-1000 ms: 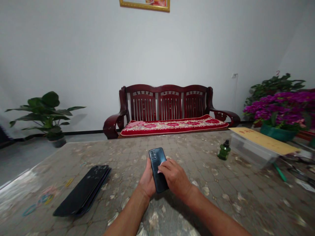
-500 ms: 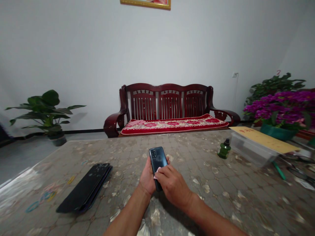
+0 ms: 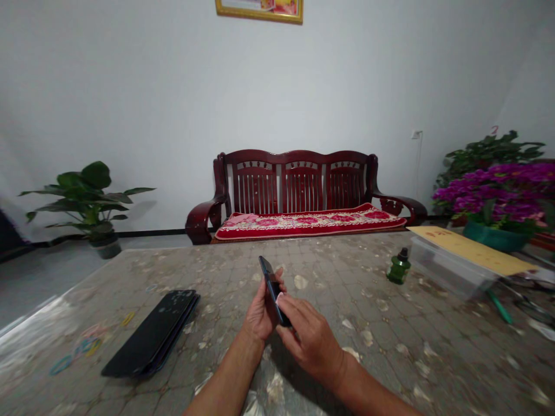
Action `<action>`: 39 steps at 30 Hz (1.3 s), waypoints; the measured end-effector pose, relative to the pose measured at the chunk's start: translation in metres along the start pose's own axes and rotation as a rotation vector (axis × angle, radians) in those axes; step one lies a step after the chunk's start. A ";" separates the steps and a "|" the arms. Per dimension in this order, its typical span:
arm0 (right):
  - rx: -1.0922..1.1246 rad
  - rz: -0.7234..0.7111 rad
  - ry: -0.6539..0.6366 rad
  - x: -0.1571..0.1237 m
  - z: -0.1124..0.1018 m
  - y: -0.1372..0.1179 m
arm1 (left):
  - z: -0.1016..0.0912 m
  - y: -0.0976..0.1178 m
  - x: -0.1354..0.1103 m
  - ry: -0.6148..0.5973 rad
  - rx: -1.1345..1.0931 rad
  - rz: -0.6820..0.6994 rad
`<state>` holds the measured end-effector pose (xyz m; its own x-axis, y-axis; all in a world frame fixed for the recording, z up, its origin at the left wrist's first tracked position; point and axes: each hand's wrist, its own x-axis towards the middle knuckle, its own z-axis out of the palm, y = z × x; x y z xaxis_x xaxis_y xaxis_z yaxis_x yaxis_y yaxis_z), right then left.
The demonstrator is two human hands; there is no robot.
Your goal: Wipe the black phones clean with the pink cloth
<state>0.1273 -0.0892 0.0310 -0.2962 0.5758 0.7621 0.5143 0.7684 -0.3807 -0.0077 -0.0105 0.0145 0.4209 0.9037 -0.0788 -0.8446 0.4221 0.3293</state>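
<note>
My left hand [image 3: 260, 313] grips a dark blue phone [image 3: 269, 282] over the patterned table [image 3: 390, 346]. The phone is tilted on edge, so I see its thin side and the camera end pointing away from me. My right hand [image 3: 310, 341] pinches a small pale pink piece [image 3: 280, 298] against the phone's lower part. I cannot make out what the pink piece is. Both hands sit just above the tabletop, in front of me at the middle.
A stack of dark flat panels [image 3: 151, 338] lies at the left, with coloured rubber bands [image 3: 73, 353] beside it. A small green bottle [image 3: 399, 268], a clear lidded box [image 3: 451, 267] and tools are at the right. A red wooden bench [image 3: 303, 199] and plants stand beyond.
The phone has turned from lying back-up to standing on its edge in my left hand. My right hand slid down toward the phone's near end, still pressing the pink piece.
</note>
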 end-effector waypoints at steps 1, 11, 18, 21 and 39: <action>0.080 0.099 0.043 0.000 0.001 0.001 | -0.001 0.000 0.001 0.012 0.006 0.013; 0.999 0.962 0.285 0.009 0.014 0.007 | 0.005 0.006 0.002 -0.030 -0.054 0.035; 0.592 0.843 0.390 0.004 0.003 0.026 | 0.014 0.007 0.003 0.170 -0.142 0.079; 0.253 0.474 0.409 0.011 -0.006 0.029 | 0.023 0.007 0.002 0.259 -0.144 0.086; -0.141 -0.164 0.222 0.023 0.010 0.012 | 0.034 0.007 0.004 0.401 -0.194 0.084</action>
<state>0.1184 -0.0635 0.0388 -0.2093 0.3597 0.9093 0.5856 0.7908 -0.1780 -0.0012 -0.0066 0.0481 0.2195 0.8758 -0.4299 -0.9328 0.3175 0.1705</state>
